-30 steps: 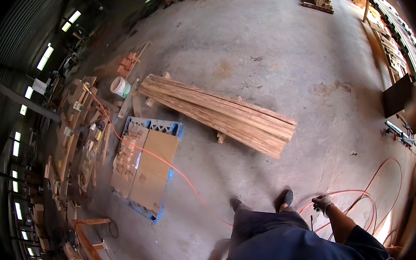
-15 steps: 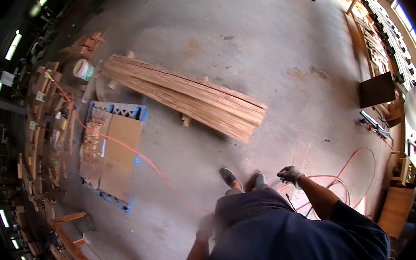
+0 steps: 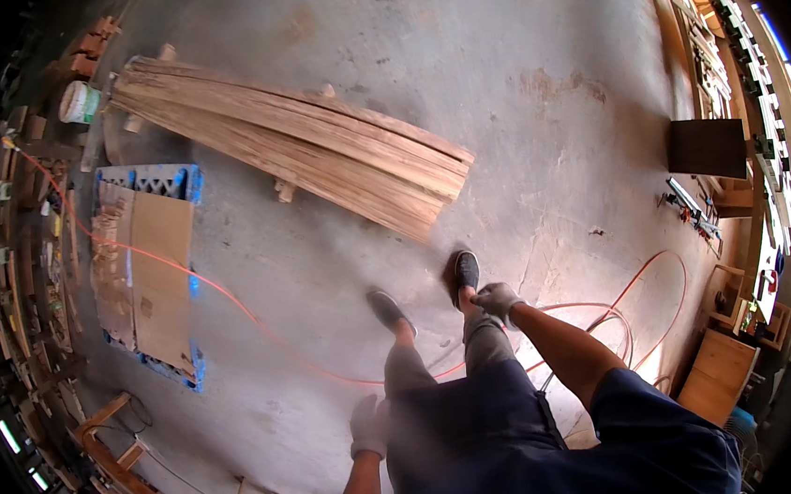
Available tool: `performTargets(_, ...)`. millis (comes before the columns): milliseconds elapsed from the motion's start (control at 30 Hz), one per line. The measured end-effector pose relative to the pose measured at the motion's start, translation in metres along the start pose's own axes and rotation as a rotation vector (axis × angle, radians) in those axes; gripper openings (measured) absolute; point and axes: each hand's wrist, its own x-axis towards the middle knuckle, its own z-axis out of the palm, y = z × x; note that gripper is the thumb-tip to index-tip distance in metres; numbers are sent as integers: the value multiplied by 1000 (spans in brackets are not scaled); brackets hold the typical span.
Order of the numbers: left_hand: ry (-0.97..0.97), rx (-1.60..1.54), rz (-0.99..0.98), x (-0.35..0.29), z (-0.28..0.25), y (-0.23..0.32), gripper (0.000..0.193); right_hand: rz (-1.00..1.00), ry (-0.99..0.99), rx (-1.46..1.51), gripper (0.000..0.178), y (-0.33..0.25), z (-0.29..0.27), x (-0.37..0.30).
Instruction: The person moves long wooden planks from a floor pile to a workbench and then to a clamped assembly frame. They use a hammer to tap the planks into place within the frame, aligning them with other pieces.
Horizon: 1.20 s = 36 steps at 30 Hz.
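My right hand (image 3: pixel 497 301), in a light work glove, hangs in front of my right leg with its fingers curled closed. Whether anything small is inside it cannot be seen. By my left thigh is my left hand (image 3: pixel 368 426), also gloved; motion smears its fingers, and no held thing shows. Ahead of my feet lies a long stack of brown wooden boards (image 3: pixel 302 147), slanting from far left to near right and raised on short wood supports (image 3: pixel 285 190). Both hands are apart from the boards.
An orange hose (image 3: pixel 251 314) crosses the floor and loops (image 3: pixel 669 259) at my right. To the left is a blue pallet (image 3: pixel 190 182) bearing cardboard (image 3: pixel 165 277). A white bucket (image 3: pixel 79 102) stands beyond it. Clamps (image 3: pixel 688 207) and a dark box (image 3: pixel 707 149) sit at right.
I have stepped forward, and the boards now appear nearer and further left. My right hand has swung inward in front of my leg. My left hand has come more fully into view.
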Motion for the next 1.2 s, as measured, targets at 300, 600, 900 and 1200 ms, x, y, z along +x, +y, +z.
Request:
performTargets(300, -44, 101, -181, 36, 73, 77, 84, 112, 42, 214, 59, -8, 46, 224)
performTargets(600, 125, 200, -195, 69, 69, 75, 88, 168, -148, 665, 61, -35, 96, 368)
performTargets(900, 240, 131, 15, 74, 59, 77, 82, 125, -235, 1154, 39, -14, 105, 394)
performTargets(1200, 91, -191, 73, 91, 29, 119, 67, -64, -291, 1149, 36, -98, 90, 113)
